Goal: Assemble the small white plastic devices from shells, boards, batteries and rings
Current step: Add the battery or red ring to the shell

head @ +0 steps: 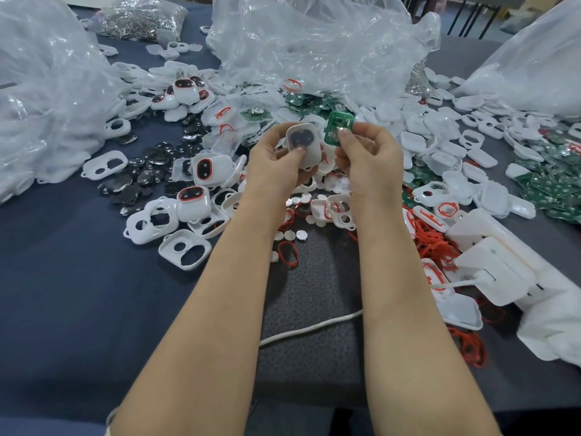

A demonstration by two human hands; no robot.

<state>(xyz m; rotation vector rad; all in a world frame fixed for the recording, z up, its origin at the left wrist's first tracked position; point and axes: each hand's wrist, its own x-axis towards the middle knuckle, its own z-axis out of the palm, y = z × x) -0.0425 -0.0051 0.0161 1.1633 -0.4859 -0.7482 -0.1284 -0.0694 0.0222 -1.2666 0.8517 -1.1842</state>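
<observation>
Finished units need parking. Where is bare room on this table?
Bare blue cloth lies near left, bordered by the plastic bag, the empty shells and the left arm. The grey mat between the arms is mostly free, crossed by a cord. Parts crowd the middle and right.

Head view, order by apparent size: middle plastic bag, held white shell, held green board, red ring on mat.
plastic bag
white shell
green board and red ring: these look close, and the board is partly covered, so they are unranked.

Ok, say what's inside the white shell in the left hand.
A dark insert fills the window of the white shell. The thumb of the left hand covers its lower edge; anything behind the insert is hidden.
</observation>
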